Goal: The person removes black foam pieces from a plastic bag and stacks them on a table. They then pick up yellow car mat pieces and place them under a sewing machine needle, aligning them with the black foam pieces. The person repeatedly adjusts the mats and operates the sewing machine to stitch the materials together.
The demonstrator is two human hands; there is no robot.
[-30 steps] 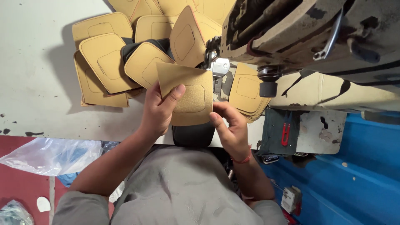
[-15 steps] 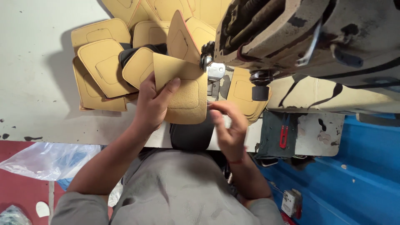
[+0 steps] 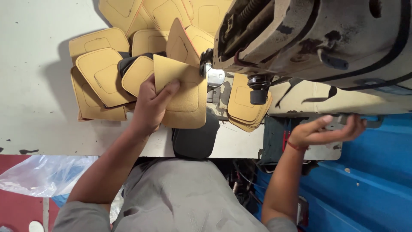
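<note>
- sewing machine (image 3: 317, 47): big grimy head fills the far right of the head view, hanging over the table; needle area and metal foot sit just right of the held piece
- table (image 3: 34, 64): pale worktop, spans left to centre, a few dark marks along its near edge
- blue surface (image 3: 377, 180): near right, below the machine and the right hand
- plastic bag (image 3: 38, 176): clear, crumpled, near left, below the table edge
- pile of tan pieces (image 3: 103, 77): loose overlapping heap on the table, far left of centre, each with a stitched rounded-rectangle outline; more run up to the far edge
- second stack of tan pieces (image 3: 246, 109): neater, under the machine head, just right of the foot
- dark pad (image 3: 195, 137): black, at the near table edge, partly under the held piece
- tan piece (image 3: 182, 96): flat, suede-like, stitched outline showing, lifted off the table in front of the needle area, its far right corner touching or just beside the foot
- left hand (image 3: 150, 105): fingers closed on the tan piece, thumb on the face, other fingers behind its left edge
- right hand (image 3: 324, 129): palm up, fingers loosely curled and half open, fingertips touching a grey lever or bar under the machine, not clearly gripping it; red thread on the wrist
</note>
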